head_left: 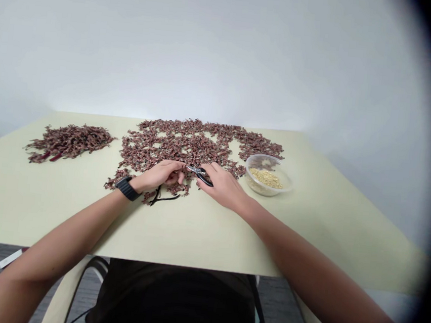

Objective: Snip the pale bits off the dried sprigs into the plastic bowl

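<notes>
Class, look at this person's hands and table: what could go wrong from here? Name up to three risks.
The black-handled pliers in the right hand work very close to the left hand, so a slip might nick it. The loose dried reddish-brown sprigs could get scattered. The clear plastic bowl of yellow bits sits near the right hand and might be knocked.

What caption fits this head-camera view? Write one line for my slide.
Right hand grips black-handled pliers beside the left hand, over reddish-brown sprigs on a pale table.

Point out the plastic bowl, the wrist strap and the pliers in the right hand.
clear plastic bowl (265,155), head view, on its rim
black wrist strap (127,187), head view, on its middle
black-handled pliers (205,178), head view, on the handle
</notes>
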The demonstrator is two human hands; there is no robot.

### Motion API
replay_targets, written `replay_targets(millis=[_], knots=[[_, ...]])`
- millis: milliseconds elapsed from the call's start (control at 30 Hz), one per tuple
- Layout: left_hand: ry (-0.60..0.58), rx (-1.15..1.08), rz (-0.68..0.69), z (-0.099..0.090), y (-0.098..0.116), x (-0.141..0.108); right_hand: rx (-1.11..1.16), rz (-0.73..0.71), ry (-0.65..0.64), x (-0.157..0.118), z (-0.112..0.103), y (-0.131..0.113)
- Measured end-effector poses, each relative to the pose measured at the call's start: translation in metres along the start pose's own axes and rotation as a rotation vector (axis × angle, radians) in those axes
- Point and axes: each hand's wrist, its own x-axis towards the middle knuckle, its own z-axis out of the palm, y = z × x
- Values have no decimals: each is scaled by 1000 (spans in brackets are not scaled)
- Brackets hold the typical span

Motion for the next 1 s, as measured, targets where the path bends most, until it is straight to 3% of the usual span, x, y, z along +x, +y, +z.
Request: replay_targets(millis=[133, 267, 433, 500, 567, 667, 767, 833, 900, 1000], knots=[[-67, -117, 41, -4, -3, 2, 156, 27, 30, 1, 2, 2], [9, 122, 153, -1, -3, 0, 443, 135, -26, 4, 7, -2], [182, 465, 236, 1, -2, -2, 1134, 482, -274, 5, 4, -12], [215, 507, 253, 0, -3, -2, 1352, 543, -404, 6, -2, -14], [230, 502, 266, 1, -4, -1, 1426, 553, -468, 7, -5, -15], [219, 384, 235, 4, -3, -1, 1202, 524, -320, 8, -6, -13], [179, 182, 198, 8, -2, 0, 667, 354, -11, 6, -4, -9], [168, 68, 183, 8, -1, 0, 337, 214, 126, 4, -4, -6], [169, 11, 161, 8, -2, 0, 130, 117, 165, 2, -5, -4], [146, 4, 138, 6, -3, 1, -10, 38, 126, 0, -7, -2]])
